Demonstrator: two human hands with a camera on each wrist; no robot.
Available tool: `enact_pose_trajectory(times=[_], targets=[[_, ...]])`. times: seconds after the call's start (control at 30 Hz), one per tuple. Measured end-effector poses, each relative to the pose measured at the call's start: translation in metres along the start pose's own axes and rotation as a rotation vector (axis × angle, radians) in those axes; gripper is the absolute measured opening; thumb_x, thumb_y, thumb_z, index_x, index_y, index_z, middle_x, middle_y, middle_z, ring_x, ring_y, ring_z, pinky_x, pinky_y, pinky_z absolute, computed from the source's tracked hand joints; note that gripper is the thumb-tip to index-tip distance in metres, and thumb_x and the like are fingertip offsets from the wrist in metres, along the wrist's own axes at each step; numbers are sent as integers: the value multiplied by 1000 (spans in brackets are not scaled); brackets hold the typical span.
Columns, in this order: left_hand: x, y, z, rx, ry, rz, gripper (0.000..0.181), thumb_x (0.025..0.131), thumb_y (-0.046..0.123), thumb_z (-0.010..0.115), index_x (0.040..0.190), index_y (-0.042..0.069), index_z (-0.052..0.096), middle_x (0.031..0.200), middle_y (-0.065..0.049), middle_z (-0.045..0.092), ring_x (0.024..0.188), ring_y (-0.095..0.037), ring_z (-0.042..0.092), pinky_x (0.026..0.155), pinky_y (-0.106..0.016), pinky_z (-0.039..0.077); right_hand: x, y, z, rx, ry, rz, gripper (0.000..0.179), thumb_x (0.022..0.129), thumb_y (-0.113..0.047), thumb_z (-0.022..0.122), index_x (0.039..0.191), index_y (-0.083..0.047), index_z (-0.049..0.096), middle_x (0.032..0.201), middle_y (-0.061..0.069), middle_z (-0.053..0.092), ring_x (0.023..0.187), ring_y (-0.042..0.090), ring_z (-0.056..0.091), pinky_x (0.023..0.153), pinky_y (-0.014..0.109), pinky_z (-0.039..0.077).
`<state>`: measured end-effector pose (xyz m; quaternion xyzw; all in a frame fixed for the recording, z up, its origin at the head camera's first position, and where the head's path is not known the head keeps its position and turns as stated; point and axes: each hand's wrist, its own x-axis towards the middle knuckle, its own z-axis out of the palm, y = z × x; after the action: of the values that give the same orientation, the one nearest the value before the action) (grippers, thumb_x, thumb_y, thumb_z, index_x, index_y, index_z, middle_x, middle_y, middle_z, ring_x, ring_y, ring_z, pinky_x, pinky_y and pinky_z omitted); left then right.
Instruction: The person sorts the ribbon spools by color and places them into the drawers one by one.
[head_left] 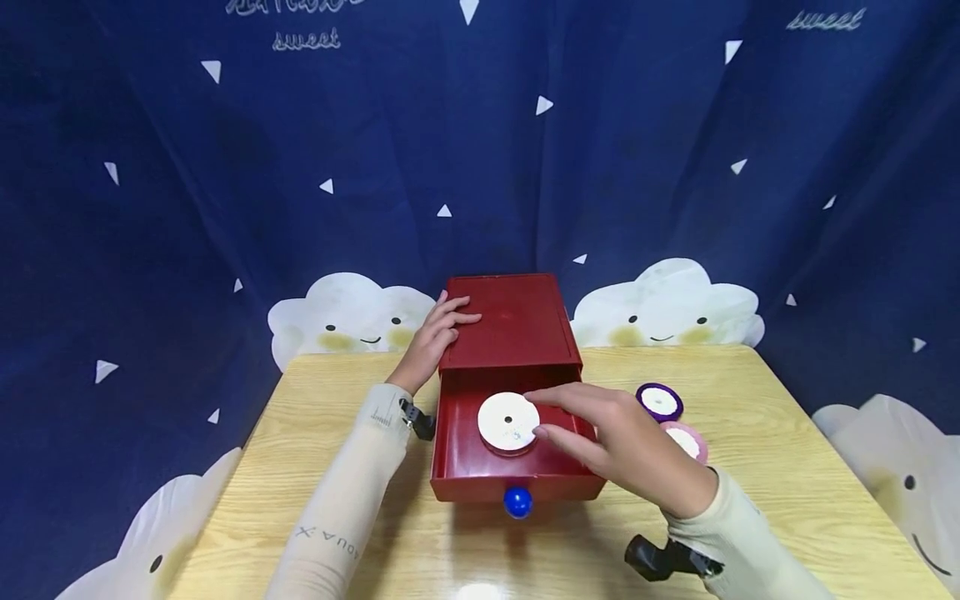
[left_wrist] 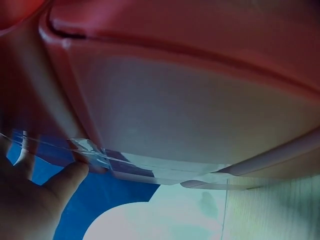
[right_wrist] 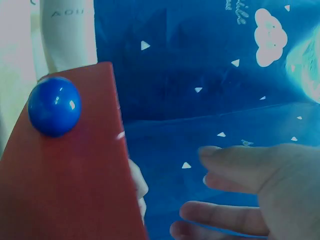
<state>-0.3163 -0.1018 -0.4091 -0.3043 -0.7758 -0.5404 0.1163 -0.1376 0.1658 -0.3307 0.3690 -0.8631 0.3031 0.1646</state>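
Observation:
A red box (head_left: 504, 321) stands on the table with its drawer (head_left: 465, 467) pulled out toward me. Inside the drawer lies a ribbon spool (head_left: 497, 427) with a white round face and a small centre hole. My left hand (head_left: 432, 340) rests on the box's top left edge, fingers spread over the lid; the left wrist view shows its thumb against the box side. Over the drawer's right side reaches my right hand (head_left: 626, 442), thumb and index fingertips apart at the spool's right edge. In the right wrist view its fingers are extended with nothing between them.
A blue ball knob (head_left: 517, 502) sticks out from the drawer front. Right of the box, a purple-rimmed spool (head_left: 660, 402) and a pink-rimmed spool (head_left: 686, 442) lie on the wooden table (head_left: 757, 475). A dark blue curtain (head_left: 495, 150) hangs behind the box.

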Motion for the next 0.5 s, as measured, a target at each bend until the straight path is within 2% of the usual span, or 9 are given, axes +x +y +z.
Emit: enact_pose_trajectory(times=[0.17, 0.23, 0.27, 0.4, 0.5], targets=[[2, 4, 0, -17, -7, -13, 41, 93, 4, 38, 123, 7, 66, 148, -3, 41, 147, -15, 4, 118, -44, 7, -9, -10, -7, 28, 63, -23, 36, 85, -21, 74, 120, -23, 67, 113, -12, 67, 96, 5, 64, 79, 22, 52], [1, 13, 0, -36, -15, -23, 41, 93, 1, 38, 123, 3, 65, 148, -7, 40, 148, -16, 3, 118, -44, 6, -13, -12, -8, 40, 69, -34, 35, 84, -21, 75, 118, -22, 68, 111, -12, 67, 90, 3, 63, 74, 20, 52], [1, 13, 0, -38, -15, -21, 41, 93, 1, 38, 123, 3, 65, 149, -8, 40, 148, -18, 3, 118, -45, 6, -15, -14, -8, 50, 69, -43, 34, 84, -21, 75, 117, -22, 68, 109, -12, 68, 86, 2, 62, 71, 18, 51], [-5, 34, -5, -44, -31, -35, 40, 92, -4, 37, 123, -5, 63, 148, -18, 38, 148, -25, 3, 117, -48, 6, -22, -20, -4, 97, 75, -87, 31, 84, -19, 75, 114, -22, 69, 103, -12, 69, 77, -2, 58, 64, 13, 48], [-5, 39, -5, -25, -34, -40, 40, 92, -4, 36, 123, -5, 62, 148, -19, 38, 148, -27, 3, 117, -49, 7, -28, -24, -1, 131, 78, -105, 30, 84, -17, 75, 113, -23, 68, 97, -13, 69, 73, -4, 58, 61, 11, 47]])
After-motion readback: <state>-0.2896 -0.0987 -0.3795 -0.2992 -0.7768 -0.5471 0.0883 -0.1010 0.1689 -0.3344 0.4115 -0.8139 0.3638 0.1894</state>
